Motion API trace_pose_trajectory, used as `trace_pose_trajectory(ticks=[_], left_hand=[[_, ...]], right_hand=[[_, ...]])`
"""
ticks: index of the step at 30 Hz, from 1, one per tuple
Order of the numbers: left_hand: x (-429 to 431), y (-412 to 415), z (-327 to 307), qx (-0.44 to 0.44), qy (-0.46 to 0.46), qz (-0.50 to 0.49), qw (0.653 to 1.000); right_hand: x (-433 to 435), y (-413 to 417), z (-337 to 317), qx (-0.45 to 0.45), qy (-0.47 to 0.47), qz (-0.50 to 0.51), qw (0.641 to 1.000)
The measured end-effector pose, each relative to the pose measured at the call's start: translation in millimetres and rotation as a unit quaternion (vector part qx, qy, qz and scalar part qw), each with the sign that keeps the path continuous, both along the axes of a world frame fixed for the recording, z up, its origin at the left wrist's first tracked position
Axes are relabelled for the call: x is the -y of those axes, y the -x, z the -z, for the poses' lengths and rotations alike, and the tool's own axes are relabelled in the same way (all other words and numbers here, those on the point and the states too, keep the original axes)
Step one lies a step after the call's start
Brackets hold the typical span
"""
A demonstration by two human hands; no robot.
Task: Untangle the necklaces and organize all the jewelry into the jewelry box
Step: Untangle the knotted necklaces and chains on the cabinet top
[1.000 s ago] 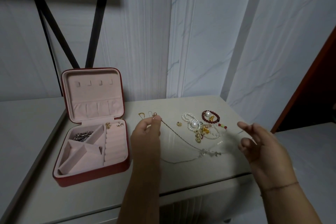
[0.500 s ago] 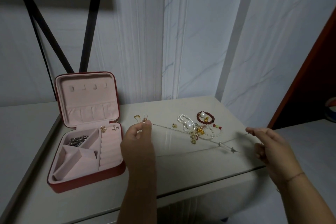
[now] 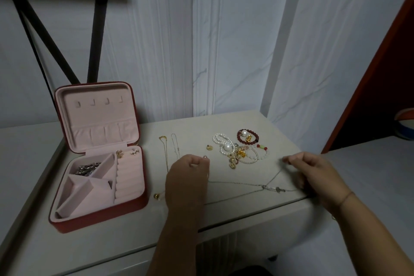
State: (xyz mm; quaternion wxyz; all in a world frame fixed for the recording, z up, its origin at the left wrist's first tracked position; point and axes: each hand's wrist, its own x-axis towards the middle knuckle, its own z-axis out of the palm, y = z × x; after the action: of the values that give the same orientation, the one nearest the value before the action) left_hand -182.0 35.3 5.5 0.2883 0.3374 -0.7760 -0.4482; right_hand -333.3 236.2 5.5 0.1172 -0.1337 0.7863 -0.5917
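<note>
A thin silver necklace (image 3: 246,184) with a small pendant (image 3: 272,188) stretches across the table between my hands. My left hand (image 3: 188,175) pinches one end of it near the table's middle. My right hand (image 3: 311,171) pinches the other end near the right edge. The red jewelry box (image 3: 98,219) stands open at the left, its pink inside holding a silver chain (image 3: 87,167) and two small earrings (image 3: 126,153). A pile of pearl and bead bracelets (image 3: 237,150) lies behind the necklace. Two fine chains (image 3: 170,152) lie beside the box.
A small gold piece (image 3: 209,147) lies left of the pile, another (image 3: 157,196) near the box's front corner. The table's front edge (image 3: 246,226) runs just below my hands. A black metal frame (image 3: 44,40) stands behind the box against the white wall.
Both hands have lowered the silver necklace onto the table and drawn it out. My right hand moved further right, my left hand came down toward the table.
</note>
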Motion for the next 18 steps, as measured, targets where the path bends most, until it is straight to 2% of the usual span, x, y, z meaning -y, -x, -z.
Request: trace_pose_trajectory(ticks=[4,9,13,18], left_hand=[[-10.0,4.2,7.7,0.093,0.053,0.039,0.994],[-21.1,8.3,8.4,0.158,0.125,0.039,0.979],[-26.4,12.4,9.0,0.179,0.218,0.044,0.958],[-41.0,26.1,15.4,0.107,0.184,0.147,0.966]], right_hand=[[-2.7,2.1,0.4,-0.076,-0.095,0.009,0.993],[-3.2,-4.3,2.1,-0.185,-0.249,0.002,0.951],[8.6,-30.1,6.2,-0.209,-0.210,-0.090,0.951],[17.0,-35.6,14.0,-0.226,-0.208,-0.110,0.945]])
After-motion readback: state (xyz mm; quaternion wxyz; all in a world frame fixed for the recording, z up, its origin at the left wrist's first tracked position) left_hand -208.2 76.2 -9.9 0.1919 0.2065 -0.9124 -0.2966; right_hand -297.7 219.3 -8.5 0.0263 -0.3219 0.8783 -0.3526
